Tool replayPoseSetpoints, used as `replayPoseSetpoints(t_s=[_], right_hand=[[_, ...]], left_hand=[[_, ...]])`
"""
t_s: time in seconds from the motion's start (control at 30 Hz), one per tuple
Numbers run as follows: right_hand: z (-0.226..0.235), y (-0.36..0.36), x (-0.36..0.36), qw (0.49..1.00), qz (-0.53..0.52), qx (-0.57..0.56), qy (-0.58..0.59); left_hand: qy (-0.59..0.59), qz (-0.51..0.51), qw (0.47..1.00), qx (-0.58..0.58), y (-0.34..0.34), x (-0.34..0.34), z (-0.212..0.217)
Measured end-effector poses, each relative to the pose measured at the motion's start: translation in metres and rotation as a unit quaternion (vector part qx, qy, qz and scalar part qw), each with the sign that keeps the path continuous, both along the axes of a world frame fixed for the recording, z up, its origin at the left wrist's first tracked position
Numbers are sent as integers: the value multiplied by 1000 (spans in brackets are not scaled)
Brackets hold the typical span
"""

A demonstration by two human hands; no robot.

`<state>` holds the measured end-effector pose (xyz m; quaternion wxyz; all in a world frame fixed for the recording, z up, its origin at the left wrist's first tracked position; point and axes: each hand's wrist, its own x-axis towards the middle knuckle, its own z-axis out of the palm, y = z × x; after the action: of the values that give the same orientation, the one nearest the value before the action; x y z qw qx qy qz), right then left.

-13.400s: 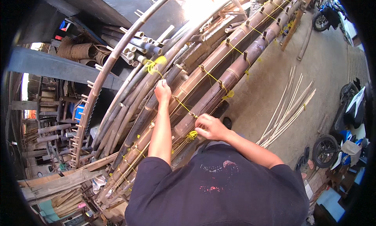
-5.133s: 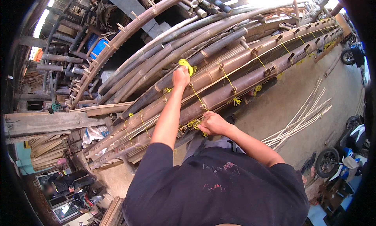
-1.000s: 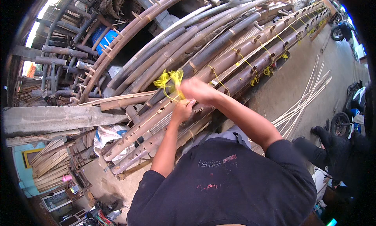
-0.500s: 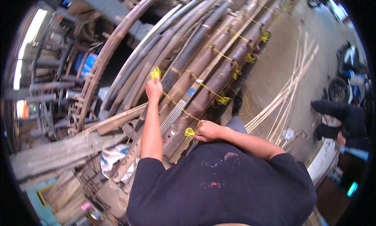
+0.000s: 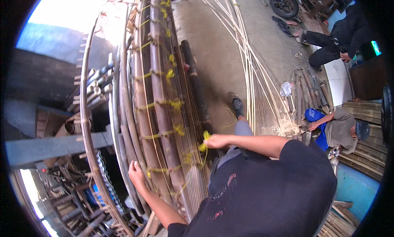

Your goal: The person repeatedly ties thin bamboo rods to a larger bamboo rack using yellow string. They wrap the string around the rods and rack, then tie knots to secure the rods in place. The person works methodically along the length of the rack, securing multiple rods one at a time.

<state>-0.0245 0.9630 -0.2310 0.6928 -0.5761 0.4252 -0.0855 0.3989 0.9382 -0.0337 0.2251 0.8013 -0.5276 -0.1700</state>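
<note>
My right hand [image 5: 217, 141] is closed on a looped bundle of yellow twine [image 5: 206, 136], and a strand hangs below it beside the long brown poles [image 5: 164, 114]. The poles lie lengthwise before me, tied at intervals with yellow twine [image 5: 156, 135] ending in knots and loose loops on their right side. At the left edge of the poles is my left hand [image 5: 137, 176], its fingers curled together; whatever they hold, if anything, does not show. Near that hand another yellow tie [image 5: 164, 169] crosses the poles. Thin pale rods [image 5: 196, 183] lie along the near end.
Light thin strips [image 5: 246, 60] lie crossed on the concrete floor to the right. A person [image 5: 342, 130] is low down beside short poles [image 5: 305, 89]; another in black [image 5: 340, 36] is farther back. A curved brown pole [image 5: 87, 114] runs along the left. A motorbike wheel [image 5: 284, 4] stands far right.
My view has turned, so the poles now run nearly straight ahead. The yellow bundle once in my left hand no longer shows there. My right hand still grips its twine, now right of the poles.
</note>
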Motion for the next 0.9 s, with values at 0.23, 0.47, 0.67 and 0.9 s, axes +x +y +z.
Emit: replayPoseSetpoints(t_s=[0.23, 0.47, 0.67, 0.9], right_hand=[[-113, -96, -181, 984, -128, -12, 125], [-401, -225, -411, 881, -297, 114, 349], [-563, -353, -585, 743, -452, 128, 476], [-684, -359, -641, 731, -383, 166, 539]], left_hand=[[149, -157, 976, -18, -146, -307, -41], [181, -422, 820, 342, -207, -632, -252], [-32, -494, 756, 429, -193, -740, -369], [-39, -452, 761, 463, -234, -769, -405]])
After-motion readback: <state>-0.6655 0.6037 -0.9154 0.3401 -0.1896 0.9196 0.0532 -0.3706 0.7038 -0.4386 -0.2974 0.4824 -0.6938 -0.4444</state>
